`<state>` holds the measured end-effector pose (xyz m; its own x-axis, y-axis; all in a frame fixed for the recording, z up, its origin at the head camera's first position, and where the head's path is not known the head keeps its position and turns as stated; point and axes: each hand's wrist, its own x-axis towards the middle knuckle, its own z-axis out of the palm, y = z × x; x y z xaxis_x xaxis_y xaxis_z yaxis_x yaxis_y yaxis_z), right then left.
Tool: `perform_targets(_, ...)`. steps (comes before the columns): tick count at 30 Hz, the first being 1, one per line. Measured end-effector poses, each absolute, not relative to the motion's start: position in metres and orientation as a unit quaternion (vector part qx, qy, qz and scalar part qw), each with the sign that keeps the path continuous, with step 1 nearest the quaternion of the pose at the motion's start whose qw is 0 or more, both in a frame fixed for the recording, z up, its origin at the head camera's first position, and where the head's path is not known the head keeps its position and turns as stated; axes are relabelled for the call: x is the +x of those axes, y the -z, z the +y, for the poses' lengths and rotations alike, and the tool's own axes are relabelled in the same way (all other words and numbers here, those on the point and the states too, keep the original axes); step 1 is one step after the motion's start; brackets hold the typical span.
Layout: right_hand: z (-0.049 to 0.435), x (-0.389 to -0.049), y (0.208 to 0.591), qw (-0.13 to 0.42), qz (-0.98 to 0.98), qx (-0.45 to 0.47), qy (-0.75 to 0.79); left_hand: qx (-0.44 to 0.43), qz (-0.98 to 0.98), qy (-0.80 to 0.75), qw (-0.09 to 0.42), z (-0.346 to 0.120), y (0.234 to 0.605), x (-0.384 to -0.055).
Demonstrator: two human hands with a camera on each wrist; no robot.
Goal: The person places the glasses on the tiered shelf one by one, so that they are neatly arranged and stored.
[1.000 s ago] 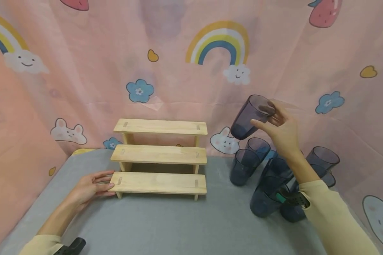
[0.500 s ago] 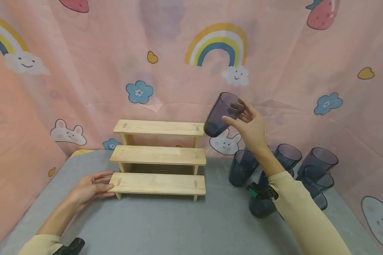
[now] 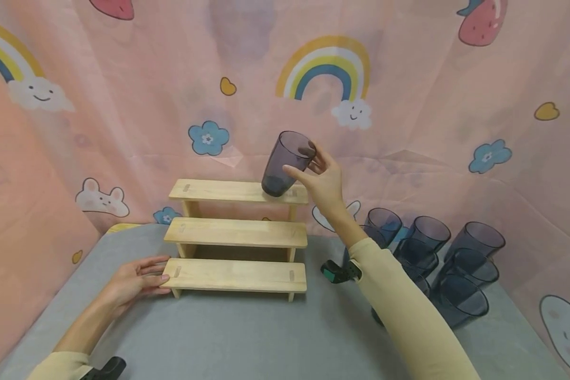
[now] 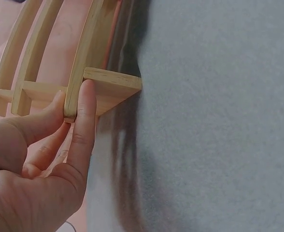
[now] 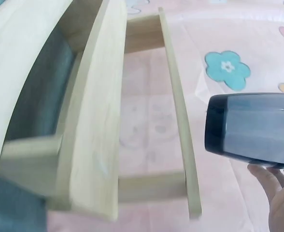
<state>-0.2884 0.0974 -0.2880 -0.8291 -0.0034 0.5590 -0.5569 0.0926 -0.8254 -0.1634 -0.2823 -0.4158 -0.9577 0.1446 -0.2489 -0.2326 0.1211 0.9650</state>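
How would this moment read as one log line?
Left hand: fingers pinch bottom wooden board | Right hand: fingers hold tilted cup above top board | Other cups: on table

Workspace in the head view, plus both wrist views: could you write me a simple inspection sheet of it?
Surface: grey tabletop.
Job's things: three-tier wooden stand; tinted cup, tilted over the top shelf, a gap showing between them in the right wrist view; other cups at right, partly hidden by the right sleeve.
Clutter: a yellow patch at the back left edge, too little visible to identify.
Grips: left grip pinches the left end of the lowest shelf; right grip holds the tinted cup.
Cables: nothing seen.
Surroundings: pink patterned cloth behind.
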Motion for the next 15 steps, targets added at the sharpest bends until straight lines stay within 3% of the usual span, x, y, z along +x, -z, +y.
perform_targets(15, 0.012, -0.297, 0.295, 0.195, -0.664, 0.217, -0.688, -0.027, 0.735, -0.662, 0.143, -0.284, 0.418, -0.162)
